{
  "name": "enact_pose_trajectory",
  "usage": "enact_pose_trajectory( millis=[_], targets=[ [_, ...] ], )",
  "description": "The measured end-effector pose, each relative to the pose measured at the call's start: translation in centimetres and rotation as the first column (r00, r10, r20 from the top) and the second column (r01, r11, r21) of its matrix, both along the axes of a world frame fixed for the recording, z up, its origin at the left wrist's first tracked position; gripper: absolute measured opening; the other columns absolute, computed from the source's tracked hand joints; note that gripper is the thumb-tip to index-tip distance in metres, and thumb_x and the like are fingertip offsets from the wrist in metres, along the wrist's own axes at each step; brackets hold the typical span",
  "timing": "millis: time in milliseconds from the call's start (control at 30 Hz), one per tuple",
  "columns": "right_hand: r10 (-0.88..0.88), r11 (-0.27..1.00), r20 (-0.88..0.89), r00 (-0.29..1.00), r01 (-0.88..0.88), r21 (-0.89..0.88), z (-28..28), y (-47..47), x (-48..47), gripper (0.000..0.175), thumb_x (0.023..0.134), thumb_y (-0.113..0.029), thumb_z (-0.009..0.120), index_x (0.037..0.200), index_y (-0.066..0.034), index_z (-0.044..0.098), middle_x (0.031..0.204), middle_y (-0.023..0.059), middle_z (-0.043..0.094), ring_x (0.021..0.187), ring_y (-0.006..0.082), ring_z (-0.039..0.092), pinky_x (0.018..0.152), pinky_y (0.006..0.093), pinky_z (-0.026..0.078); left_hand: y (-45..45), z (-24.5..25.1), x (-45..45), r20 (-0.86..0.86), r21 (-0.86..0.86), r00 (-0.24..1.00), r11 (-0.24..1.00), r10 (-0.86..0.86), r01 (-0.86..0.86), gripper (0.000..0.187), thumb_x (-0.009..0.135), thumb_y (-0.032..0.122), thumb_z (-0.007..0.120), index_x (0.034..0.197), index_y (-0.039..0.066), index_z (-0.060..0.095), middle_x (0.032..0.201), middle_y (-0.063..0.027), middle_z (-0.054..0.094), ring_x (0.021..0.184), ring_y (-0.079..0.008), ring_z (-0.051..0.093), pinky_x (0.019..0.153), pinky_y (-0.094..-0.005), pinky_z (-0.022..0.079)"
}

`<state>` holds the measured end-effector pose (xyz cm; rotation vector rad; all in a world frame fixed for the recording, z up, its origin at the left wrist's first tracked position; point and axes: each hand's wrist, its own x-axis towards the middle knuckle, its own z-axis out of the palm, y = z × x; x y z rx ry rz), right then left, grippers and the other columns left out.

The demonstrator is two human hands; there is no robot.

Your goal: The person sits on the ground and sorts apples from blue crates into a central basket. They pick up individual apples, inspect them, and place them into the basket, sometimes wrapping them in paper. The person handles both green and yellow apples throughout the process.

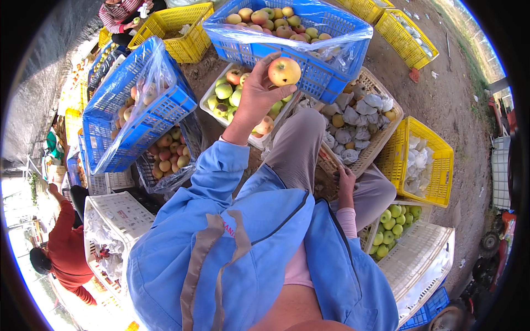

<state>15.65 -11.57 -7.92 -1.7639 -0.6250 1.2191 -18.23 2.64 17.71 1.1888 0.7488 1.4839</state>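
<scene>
My left hand [261,93] holds up a yellow-red apple [284,71] with a dark spot, above a white crate [258,142] of green and reddish apples. My right hand [345,182] is low beside my knee, at the near edge of a beige crate [383,140] of paper-wrapped apples [352,120]; its fingers are curled and partly hidden, so I cannot tell whether they grip anything. Beyond the raised apple stands a blue crate [265,51] lined with clear plastic, full of red-yellow apples [281,31].
Another plastic-lined blue crate [145,128] is tilted at the left, over a dark-lined crate of apples [165,153]. At the right are a yellow crate [441,165] of crumpled wrappers and green apples [389,231]. People sit at the upper left [120,16] and lower left [68,248].
</scene>
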Motion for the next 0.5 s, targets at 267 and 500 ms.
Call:
enact_pose_trajectory(
  millis=[267, 500],
  targets=[
    [0.019, 1.000, 0.004, 1.000, -0.019, -0.006, 1.1, 0.1, -0.6, 0.020, 0.093, -0.024, 0.063, 0.092, -0.0040, 0.064, 0.070, 0.0015, 0.063, 0.052, 0.0083, 0.056, 0.045, 0.0231, 0.042, 0.1, -1.1, 0.3, -0.063, 0.020, 0.997, 0.999, 0.037, -0.035, 0.072, 0.075, -0.003, 0.079, 0.137, -0.001, 0.041, 0.124, -0.0124, 0.057, 0.113, -0.0179, 0.058, 0.095, -0.0324, 0.053],
    [0.018, 1.000, -0.011, 1.000, -0.019, -0.017, 0.7, 0.2, -0.5, 0.019, 0.094, -0.024, 0.063, 0.093, -0.0052, 0.064, 0.070, 0.0020, 0.063, 0.053, 0.0096, 0.057, 0.046, 0.0231, 0.044, -0.4, -1.4, 0.3, -0.063, 0.012, 0.997, 0.999, 0.053, -0.052, 0.069, 0.078, -0.001, 0.078, 0.136, -0.002, 0.042, 0.120, -0.0123, 0.059, 0.107, -0.0176, 0.061, 0.093, -0.0315, 0.055]
  ],
)
